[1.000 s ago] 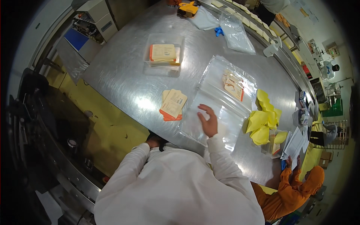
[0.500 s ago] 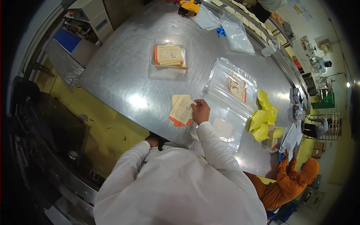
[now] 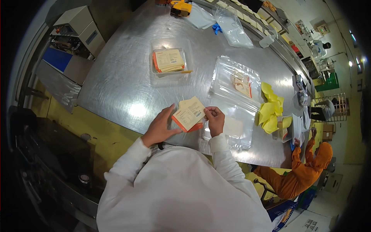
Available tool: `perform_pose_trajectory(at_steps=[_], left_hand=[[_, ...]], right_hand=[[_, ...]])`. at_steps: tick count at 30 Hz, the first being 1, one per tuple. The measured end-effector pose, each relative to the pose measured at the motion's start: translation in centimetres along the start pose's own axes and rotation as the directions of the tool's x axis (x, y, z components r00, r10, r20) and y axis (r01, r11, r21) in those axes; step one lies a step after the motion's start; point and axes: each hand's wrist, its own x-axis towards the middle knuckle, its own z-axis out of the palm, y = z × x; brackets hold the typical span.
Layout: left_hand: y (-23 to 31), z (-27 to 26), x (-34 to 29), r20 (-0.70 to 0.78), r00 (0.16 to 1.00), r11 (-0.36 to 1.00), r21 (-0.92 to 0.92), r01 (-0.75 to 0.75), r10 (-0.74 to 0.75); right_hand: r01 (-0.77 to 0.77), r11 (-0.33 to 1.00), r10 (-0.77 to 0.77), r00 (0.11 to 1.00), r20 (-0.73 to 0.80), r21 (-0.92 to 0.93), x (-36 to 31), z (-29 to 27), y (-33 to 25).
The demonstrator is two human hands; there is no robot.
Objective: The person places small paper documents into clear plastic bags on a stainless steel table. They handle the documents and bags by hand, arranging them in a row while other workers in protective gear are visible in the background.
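Note:
A loose stack of cream and orange printed cards (image 3: pixel 190 113) is at the near edge of the steel table, its cards fanned unevenly. My right hand (image 3: pixel 215 120) pinches the stack at its right corner between thumb and fingers. On the other side my left hand (image 3: pixel 159 125) is open, thumb and fingers apart, around the stack's left end; whether it touches the cards is hard to tell. Farther off, a clear plastic tub (image 3: pixel 188 58) contains more such cards (image 3: pixel 169 60). To the right, another few cards (image 3: pixel 242 86) show at a clear plastic bag (image 3: pixel 224 79).
Yellow sheets (image 3: pixel 270 110) lie crumpled at the right of the steel table (image 3: pixel 116 73). A yellow tape dispenser (image 3: pixel 181 7) and a blue scrap (image 3: pixel 216 28) are at the back. Right of the table, a person in orange (image 3: pixel 309 166) handles papers. A conveyor (image 3: pixel 247 17) runs along the far side.
My left hand has come up from the table's edge to the stack's left side, opening out. My right hand still grips the cards. The view has shifted slightly.

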Motion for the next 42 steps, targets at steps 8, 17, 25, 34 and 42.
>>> perform_pose_trajectory(at_steps=[8,17,25,34,42], left_hand=[[-3.0,6.0,3.0,0.483,0.822,0.218,-0.804,0.553,-0.303],[-2.7,6.7,3.9,0.483,0.773,0.164,-0.795,0.584,-0.41],[-4.8,5.3,5.2,-0.161,0.719,0.537,-0.777,0.33,-0.676],[-0.3,3.8,6.3,0.028,0.863,0.464,-0.834,0.298,-0.504],[3.1,3.6,6.9,0.14,0.898,0.375,-0.873,0.311,-0.417]], right_hand=[[-0.134,0.805,0.065,0.988,0.138,0.578,-1.6,0.2,-0.5],[-0.134,0.766,0.081,0.99,0.112,0.629,-1.4,0.4,1.4],[0.0,1.0,0.0,0.976,-0.22,0.002,-0.3,-0.1,1.2],[0.03,0.999,-0.033,0.993,0.11,0.027,-2.3,3.6,-4.3],[-0.001,0.981,-0.039,0.979,0.201,0.192,-2.6,3.6,-5.6]])
